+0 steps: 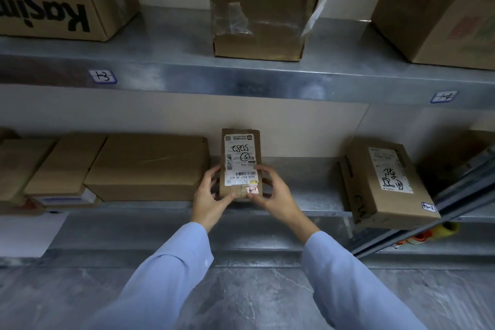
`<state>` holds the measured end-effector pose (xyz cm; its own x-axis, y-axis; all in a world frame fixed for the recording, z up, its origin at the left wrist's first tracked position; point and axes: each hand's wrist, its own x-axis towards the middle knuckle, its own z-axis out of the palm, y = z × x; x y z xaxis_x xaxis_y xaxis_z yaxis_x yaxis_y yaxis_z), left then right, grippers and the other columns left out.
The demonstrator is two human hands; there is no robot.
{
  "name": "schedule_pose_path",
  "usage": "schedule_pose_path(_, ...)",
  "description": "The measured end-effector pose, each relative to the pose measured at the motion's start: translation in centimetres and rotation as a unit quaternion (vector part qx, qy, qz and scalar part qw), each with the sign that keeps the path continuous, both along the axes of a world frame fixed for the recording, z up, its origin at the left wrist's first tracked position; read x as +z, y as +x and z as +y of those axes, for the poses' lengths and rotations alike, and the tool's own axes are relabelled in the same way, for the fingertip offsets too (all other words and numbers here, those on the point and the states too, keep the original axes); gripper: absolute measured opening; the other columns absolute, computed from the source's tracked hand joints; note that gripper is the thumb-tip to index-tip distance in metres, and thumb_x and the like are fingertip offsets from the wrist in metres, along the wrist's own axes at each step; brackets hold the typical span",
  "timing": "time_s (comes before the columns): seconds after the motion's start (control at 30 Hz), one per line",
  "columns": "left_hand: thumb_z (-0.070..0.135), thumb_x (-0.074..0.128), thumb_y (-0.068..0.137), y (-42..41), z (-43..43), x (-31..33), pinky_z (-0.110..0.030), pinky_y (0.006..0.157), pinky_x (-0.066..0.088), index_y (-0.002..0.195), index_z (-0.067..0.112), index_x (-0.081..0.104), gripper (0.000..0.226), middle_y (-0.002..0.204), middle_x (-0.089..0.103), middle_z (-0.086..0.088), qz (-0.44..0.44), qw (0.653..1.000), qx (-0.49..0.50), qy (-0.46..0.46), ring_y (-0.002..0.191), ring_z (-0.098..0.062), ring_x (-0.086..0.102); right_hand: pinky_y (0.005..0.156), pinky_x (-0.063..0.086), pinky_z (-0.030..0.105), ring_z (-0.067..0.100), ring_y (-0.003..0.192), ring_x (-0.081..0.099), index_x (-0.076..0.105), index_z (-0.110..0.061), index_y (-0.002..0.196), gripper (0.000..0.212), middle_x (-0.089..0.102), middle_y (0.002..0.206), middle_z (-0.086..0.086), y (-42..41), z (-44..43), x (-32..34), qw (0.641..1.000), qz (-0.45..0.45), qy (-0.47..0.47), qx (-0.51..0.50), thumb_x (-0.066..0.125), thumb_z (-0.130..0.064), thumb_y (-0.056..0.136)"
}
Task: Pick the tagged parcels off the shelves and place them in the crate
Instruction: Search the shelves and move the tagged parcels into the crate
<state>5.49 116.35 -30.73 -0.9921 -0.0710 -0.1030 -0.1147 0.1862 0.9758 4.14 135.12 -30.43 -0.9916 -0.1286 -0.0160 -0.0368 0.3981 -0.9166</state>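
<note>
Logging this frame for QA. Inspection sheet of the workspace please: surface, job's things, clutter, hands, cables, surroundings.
Surface: metal lower shelf, boxes along it; upper shelf above, handwritten tags on its front edge.
Job's things: small parcel with white shipping label and pink tag, at the lower shelf's front, held between both hands. Crate not in view.
Clutter: flat boxes left of the parcel; tilted box to its right, overhanging the shelf edge; three cartons on the upper shelf.
Grippers: left hand grips the parcel's left side; right hand grips its right side.
Cables: nothing seen.
Surroundings: pale wall behind; grey floor below.
</note>
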Motion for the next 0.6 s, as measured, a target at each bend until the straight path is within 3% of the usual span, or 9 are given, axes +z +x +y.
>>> schedule_pose_path(0.1, -0.001, 0.074, 0.08, -0.3, -0.1, -0.9, -0.044, 0.106, 0.046, 0.133, 0.037, 0.044, 0.072, 0.13, 0.054, 0.009, -0.019, 1.0, 0.005, -0.021, 0.128, -0.014, 0.048, 0.089, 0.045, 0.008, -0.004, 0.115, 0.054, 0.047, -0.018, 0.138, 0.064, 0.055, 0.131, -0.009, -0.5, -0.2, -0.8, 1.0, -0.016, 0.01, 0.008, 0.077, -0.008, 0.082)
schedule_pose_path(0.2, 0.016, 0.078, 0.075, -0.3, -0.3, -1.7, -0.048, 0.105, 0.046, 0.121, 0.055, 0.046, 0.069, 0.127, 0.059, 0.009, -0.046, 0.999, 0.002, -0.027, 0.125, -0.014, 0.053, 0.1, 0.049, 0.026, 0.008, 0.121, 0.055, 0.048, -0.02, 0.138, 0.061, 0.057, 0.133, -0.005, -0.9, -0.4, -1.8, 0.999, -0.028, 0.024, 0.018, 0.076, -0.012, 0.084)
schedule_pose_path(0.3, 0.042, 0.074, 0.061, -0.8, -0.6, -3.5, -0.049, 0.106, 0.045, 0.115, 0.067, 0.046, 0.066, 0.128, 0.062, 0.008, -0.063, 0.998, -0.006, -0.016, 0.124, -0.016, 0.055, 0.102, 0.05, 0.041, 0.011, 0.12, 0.057, 0.052, -0.02, 0.135, 0.056, 0.061, 0.13, -0.005, -1.3, -0.6, -2.6, 0.999, -0.033, 0.026, 0.021, 0.075, -0.013, 0.084)
schedule_pose_path(0.5, 0.046, 0.07, 0.06, -1.3, -0.9, -3.7, -0.048, 0.106, 0.045, 0.117, 0.067, 0.043, 0.067, 0.13, 0.06, 0.009, -0.071, 0.996, -0.029, -0.048, 0.126, -0.015, 0.053, 0.105, 0.046, 0.043, 0.012, 0.123, 0.055, 0.052, -0.021, 0.135, 0.055, 0.06, 0.133, -0.003, -1.8, -0.5, -3.5, 0.998, -0.044, 0.031, 0.034, 0.074, -0.02, 0.085)
schedule_pose_path(0.6, 0.041, 0.073, 0.066, -1.1, -1.0, -3.2, -0.048, 0.106, 0.044, 0.13, 0.051, 0.045, 0.07, 0.134, 0.057, 0.007, -0.064, 0.994, -0.037, -0.083, 0.128, -0.015, 0.05, 0.105, 0.046, 0.045, 0.016, 0.124, 0.054, 0.05, -0.02, 0.137, 0.057, 0.058, 0.135, 0.001, -1.9, -0.2, -3.3, 0.996, -0.054, 0.046, 0.048, 0.074, -0.023, 0.085)
